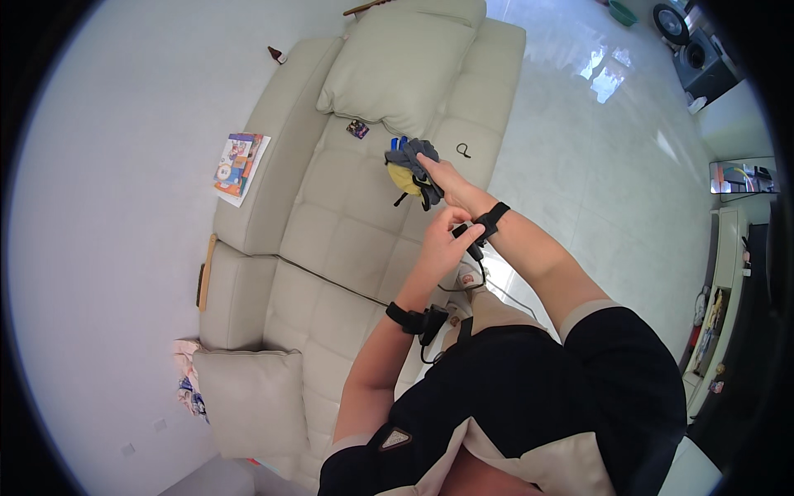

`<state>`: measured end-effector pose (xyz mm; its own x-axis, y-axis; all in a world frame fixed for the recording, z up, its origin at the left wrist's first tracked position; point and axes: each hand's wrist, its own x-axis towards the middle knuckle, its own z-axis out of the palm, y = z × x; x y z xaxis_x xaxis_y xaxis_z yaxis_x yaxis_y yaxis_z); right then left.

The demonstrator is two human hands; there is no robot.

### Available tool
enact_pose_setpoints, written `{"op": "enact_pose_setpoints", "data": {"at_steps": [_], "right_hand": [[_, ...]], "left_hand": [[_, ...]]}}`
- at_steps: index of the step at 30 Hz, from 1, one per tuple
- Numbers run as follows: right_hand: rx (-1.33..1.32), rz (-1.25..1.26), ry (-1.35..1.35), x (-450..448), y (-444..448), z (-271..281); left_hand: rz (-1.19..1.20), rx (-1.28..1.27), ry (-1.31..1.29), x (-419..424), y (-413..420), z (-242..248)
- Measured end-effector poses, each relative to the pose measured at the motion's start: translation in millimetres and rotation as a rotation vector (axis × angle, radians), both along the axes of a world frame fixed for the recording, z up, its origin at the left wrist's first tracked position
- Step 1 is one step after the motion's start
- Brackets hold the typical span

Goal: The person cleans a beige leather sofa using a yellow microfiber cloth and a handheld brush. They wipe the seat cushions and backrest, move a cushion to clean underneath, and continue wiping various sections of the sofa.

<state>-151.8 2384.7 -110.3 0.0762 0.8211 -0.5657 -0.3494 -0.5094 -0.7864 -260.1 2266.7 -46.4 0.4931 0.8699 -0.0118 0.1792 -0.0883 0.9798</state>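
Observation:
My right hand [451, 180] holds a bundle of dark grey and yellow fabric [406, 173] with black straps and blue parts, above the sofa seat; some fingers are hidden by it. Below that hand, my left hand [448, 239] is bent beside the right wrist, thumb and fingertips close to a small black cabled device [469, 243]. Whether they pinch it is unclear. A black band [492, 218] circles the right wrist. The left wrist wears another band [406, 317] with a black box attached. A black loop of cord [463, 150] lies on the sofa to the right of the bundle.
The pale leather sofa [335, 180] carries a large cushion [397, 62], a small dark printed packet [357, 129] and a square cushion [251, 403]. Booklets [239, 164] lie on its backrest, near a brown bottle [276, 55]. Glossy floor tiles and a low cabinet [722, 266] are at right.

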Motion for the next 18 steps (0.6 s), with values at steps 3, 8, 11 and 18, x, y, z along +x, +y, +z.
{"op": "enact_pose_setpoints", "data": {"at_steps": [3,8,11,18], "right_hand": [[0.033,-0.07,0.207,-6,-14,8],[0.059,-0.037,-0.006,-32,-34,21],[0.127,0.085,-0.251,-47,-50,31],[0.326,0.403,-0.632,-50,-80,46]], "left_hand": [[-0.077,-0.02,-0.044,-8,-23,7],[-0.075,0.141,0.12,-23,-51,23],[-0.024,0.185,0.077,-29,-67,31],[0.002,-0.248,-0.317,-27,-92,28]]}}
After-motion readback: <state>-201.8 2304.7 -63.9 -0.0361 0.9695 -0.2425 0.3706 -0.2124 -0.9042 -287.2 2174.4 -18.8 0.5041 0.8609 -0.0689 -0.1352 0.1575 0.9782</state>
